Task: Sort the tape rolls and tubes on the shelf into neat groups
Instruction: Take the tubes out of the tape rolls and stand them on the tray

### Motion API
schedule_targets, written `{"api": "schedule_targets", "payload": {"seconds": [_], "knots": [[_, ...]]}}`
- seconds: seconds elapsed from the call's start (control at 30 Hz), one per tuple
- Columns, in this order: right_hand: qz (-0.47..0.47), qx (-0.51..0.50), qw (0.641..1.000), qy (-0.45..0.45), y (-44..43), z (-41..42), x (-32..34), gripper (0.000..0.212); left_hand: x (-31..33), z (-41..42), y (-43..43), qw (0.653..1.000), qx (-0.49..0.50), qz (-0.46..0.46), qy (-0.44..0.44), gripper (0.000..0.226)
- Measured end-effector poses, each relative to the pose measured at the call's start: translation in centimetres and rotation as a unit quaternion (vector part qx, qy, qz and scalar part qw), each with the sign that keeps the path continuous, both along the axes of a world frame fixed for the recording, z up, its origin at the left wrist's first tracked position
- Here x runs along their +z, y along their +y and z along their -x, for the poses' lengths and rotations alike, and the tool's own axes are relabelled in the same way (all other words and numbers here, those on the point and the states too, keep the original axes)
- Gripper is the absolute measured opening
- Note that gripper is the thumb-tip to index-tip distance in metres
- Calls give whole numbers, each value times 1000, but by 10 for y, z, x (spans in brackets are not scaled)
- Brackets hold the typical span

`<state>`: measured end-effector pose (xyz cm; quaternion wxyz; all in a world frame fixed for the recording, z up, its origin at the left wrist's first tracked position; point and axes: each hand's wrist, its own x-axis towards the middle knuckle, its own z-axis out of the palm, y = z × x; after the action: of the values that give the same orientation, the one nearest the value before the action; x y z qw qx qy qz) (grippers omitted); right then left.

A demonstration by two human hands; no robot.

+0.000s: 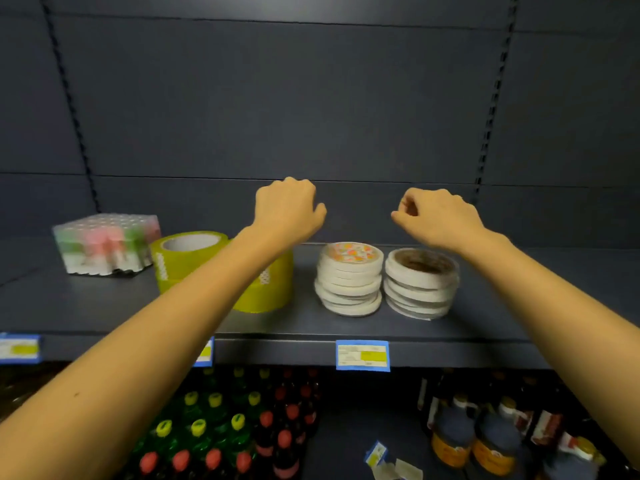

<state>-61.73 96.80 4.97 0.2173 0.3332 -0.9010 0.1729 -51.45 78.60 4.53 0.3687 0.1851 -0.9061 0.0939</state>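
Note:
On the dark shelf (pixel 485 317) stand two stacks of thin white tape rolls (pixel 348 280) (pixel 420 284) side by side. Left of them are two wide yellow tape rolls: one (pixel 183 254) further left, one (pixel 273 289) partly hidden behind my left forearm. A wrapped pack of pink, green and white tubes (pixel 107 242) sits at the far left. My left hand (pixel 287 209) hovers above and behind the yellow rolls, fingers curled, holding nothing. My right hand (pixel 436 216) hangs above the right white stack, fingers curled, holding nothing.
Blue price tags (pixel 362 355) hang on the shelf's front edge. Below, a lower shelf holds bottles with yellow and red caps (pixel 214 431) and dark jars (pixel 485 434). The shelf's back wall is dark panelling.

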Motion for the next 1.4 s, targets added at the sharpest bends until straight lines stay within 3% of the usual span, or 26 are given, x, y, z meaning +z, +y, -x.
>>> {"api": "schedule_targets", "payload": {"seconds": [0.2, 0.43, 0.6, 1.03, 1.4], "knots": [[8, 179, 983, 26, -115, -60, 9, 15, -2, -117, -96, 987, 158, -18, 19, 28], [-35, 351, 935, 32, -255, -194, -16, 19, -30, -286, -171, 945, 323, -50, -18, 28], [-77, 443, 892, 40, -333, -281, -36, 24, -51, -382, -214, 923, 380, -51, -36, 32], [-77, 473, 878, -15, -515, -478, -60, 28, -77, -579, -365, 914, 399, -41, -64, 31], [-118, 441, 890, -17, -642, -538, -64, 29, -88, -644, -487, 926, 369, -68, -48, 33]]}}
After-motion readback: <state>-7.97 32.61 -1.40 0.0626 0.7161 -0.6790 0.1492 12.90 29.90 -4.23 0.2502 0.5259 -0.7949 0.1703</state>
